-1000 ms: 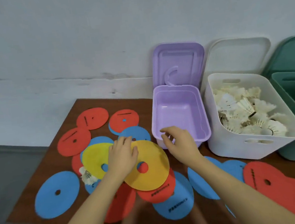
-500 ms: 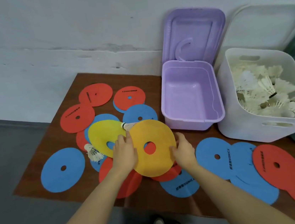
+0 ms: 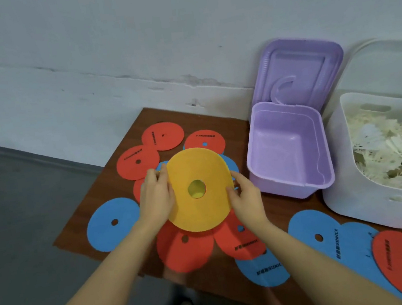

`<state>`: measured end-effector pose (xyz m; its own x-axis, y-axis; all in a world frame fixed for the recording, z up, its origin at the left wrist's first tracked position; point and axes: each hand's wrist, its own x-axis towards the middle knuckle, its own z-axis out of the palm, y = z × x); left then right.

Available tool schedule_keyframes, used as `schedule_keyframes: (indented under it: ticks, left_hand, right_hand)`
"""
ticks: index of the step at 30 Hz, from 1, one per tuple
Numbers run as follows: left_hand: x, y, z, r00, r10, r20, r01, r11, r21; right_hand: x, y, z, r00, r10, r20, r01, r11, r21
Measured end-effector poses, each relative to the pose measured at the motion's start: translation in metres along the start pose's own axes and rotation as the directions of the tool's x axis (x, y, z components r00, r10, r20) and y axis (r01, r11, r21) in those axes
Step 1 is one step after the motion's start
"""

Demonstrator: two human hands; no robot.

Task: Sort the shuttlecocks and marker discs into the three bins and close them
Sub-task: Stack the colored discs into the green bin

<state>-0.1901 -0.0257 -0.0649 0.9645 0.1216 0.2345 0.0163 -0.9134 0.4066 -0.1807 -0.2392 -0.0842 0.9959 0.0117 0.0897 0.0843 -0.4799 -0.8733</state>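
1. The disc in the middle (image 3: 199, 190) is orange-yellow, with brighter yellow showing through its hole.
2. Around it lie red discs (image 3: 162, 136) and blue discs (image 3: 111, 224), several printed with black lettering.
3. The table (image 3: 220, 114) is dark reddish-brown.
4. At right, the lilac bin (image 3: 288, 149) has a matching lid; the bin beside it (image 3: 367, 195) is white and holds cream-white shuttlecocks (image 3: 392, 151).
5. The wall is pale grey-white, and the floor is grey.

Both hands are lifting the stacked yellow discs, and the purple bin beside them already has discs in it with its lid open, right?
Not quite. The head view shows the purple bin empty, not holding discs. The rest stands: the left hand and right hand hold the yellow discs at their edges, and the bin's lid is open.
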Motion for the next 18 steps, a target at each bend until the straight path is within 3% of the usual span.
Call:
schedule_keyframes:
  ticks: [5,13,18]
  left_hand:
    - [0.027,-0.045,0.002,1.000,0.013,0.019,-0.013,1.000,0.005]
    - [0.048,-0.092,0.027,0.944,-0.056,0.326,0.011,0.990,0.139]
    - [0.050,-0.111,0.032,0.885,-0.046,0.463,0.007,0.996,0.086]
  right_hand:
    - [0.012,-0.016,0.041,0.997,0.066,-0.032,-0.067,0.997,-0.025]
    - [-0.003,0.003,0.105,0.943,0.285,-0.173,-0.304,0.948,-0.093]
    - [-0.008,0.008,0.120,0.900,0.380,-0.211,-0.424,0.876,-0.229]
